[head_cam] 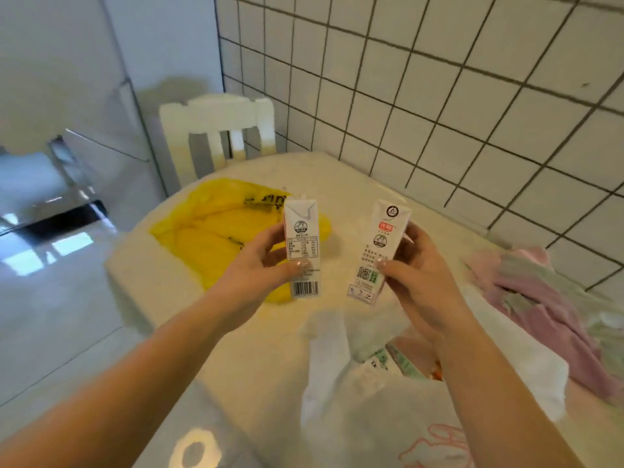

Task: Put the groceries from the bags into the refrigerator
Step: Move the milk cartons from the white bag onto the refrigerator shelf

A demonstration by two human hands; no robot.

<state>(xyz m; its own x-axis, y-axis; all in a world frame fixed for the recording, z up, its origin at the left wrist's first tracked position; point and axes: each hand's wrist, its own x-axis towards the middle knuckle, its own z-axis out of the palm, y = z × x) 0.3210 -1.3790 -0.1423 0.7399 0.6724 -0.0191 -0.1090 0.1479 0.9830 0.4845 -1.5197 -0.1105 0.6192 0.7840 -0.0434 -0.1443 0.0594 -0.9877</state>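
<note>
My left hand [261,265] grips a small white milk carton [301,231] upright, its barcode side facing me. My right hand [415,265] holds a second white carton [381,238], tilted slightly, with a red logo and a QR code showing. Both cartons hang above the pale table [337,177]. Below my right forearm lies an open white plastic bag [388,400] with more packaged goods partly visible inside. A flattened yellow plastic bag [216,231] lies on the table behind my left hand. The grey refrigerator [67,79] stands at the far left, doors closed.
A white chair [216,130] stands between the table and the refrigerator. A white tiled wall [439,96] runs along the table's right side. A pink and green cloth or bag [540,298] lies at the table's right. Glossy floor [50,298] spreads to the left.
</note>
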